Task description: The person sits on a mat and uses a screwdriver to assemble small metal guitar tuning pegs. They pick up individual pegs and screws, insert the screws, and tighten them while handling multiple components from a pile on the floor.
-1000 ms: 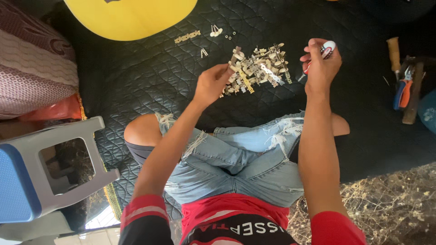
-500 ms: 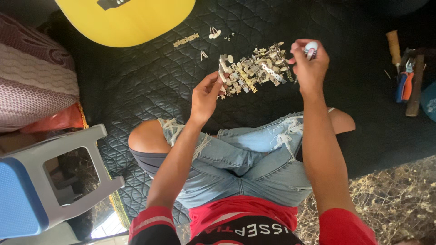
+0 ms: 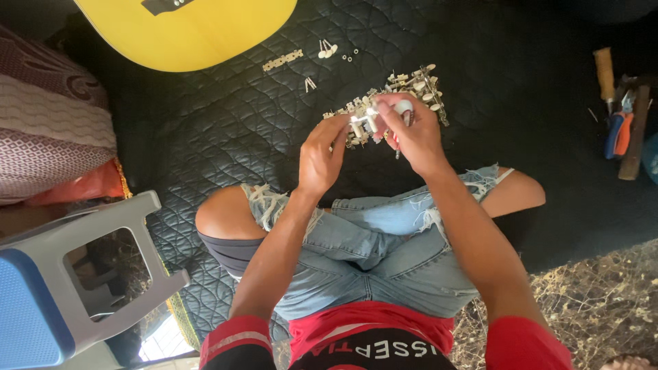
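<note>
I sit cross-legged on a black quilted mat (image 3: 226, 130). My left hand (image 3: 321, 156) and my right hand (image 3: 413, 135) meet just above my knees. Between their fingertips is a small metal tuner part with white knobs (image 3: 363, 123). My left hand pinches it from the left. My right hand presses on it from the right while also gripping a small red-and-white tool (image 3: 403, 109). Just beyond the hands lies a pile of similar metal tuner parts (image 3: 419, 81).
A yellow guitar body (image 3: 199, 34) lies at the top, with a metal strip (image 3: 282, 62) and small loose pieces (image 3: 327, 49) near it. Hand tools (image 3: 620, 130) lie at the right edge. A grey-and-blue plastic stool (image 3: 68, 274) and a patterned cushion (image 3: 48, 137) are at left.
My right hand came down and left from beside the pile. My left hand lifted off the pile with a part, and both hands now meet on it.
</note>
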